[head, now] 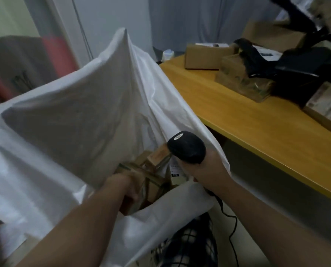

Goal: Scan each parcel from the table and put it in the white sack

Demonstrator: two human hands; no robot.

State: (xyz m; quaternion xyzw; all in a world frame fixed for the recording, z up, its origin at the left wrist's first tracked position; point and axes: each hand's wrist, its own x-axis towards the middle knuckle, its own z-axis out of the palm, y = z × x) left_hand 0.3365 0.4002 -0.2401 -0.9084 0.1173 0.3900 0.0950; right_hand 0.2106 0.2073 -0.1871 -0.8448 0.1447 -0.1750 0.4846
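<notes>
While I am looking down into the white sack [74,122], my left hand [122,186] is curling its fingers tight round a taped cardboard parcel [153,183] and holding it just inside the sack's open mouth. More boxes [158,156] are lying deeper in the sack, beyond that parcel. At the sack's right rim my right hand [205,169] is gripping the black scanner [187,147], fingers wrapped round its handle, its cable [228,214] hanging below the sack's near edge. Right of the sack, the yellow table [247,120] is carrying a brown box [205,57], a taped bundle [238,78] and black bags [303,70].
</notes>
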